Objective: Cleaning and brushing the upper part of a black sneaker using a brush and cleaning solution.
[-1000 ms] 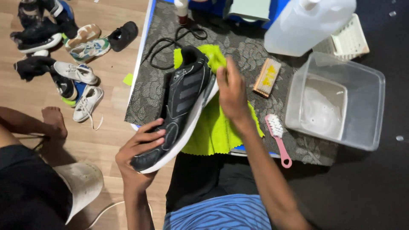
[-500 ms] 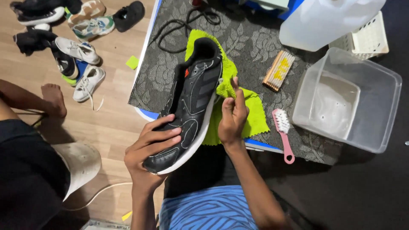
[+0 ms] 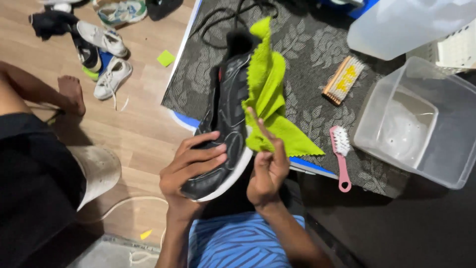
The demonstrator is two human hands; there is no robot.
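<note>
My left hand (image 3: pixel 191 166) grips the near end of a black sneaker with a white sole (image 3: pixel 225 119), holding it up over the near edge of a grey leaf-patterned mat (image 3: pixel 307 94). My right hand (image 3: pixel 267 166) pinches a lime-green cloth (image 3: pixel 270 101), which drapes over the right side of the shoe. The shoe's far end points away from me.
A pink-handled brush (image 3: pixel 341 156), a wooden brush (image 3: pixel 343 79), a clear plastic tub with water (image 3: pixel 421 124) and a large translucent jug (image 3: pixel 406 25) sit on the mat. Several shoes (image 3: pixel 101 47) lie on the wooden floor. Another person's leg and foot (image 3: pixel 69 92) are at left.
My right hand has lifted the green cloth off the mat and brought it up against the shoe's side. The view has moved closer.
</note>
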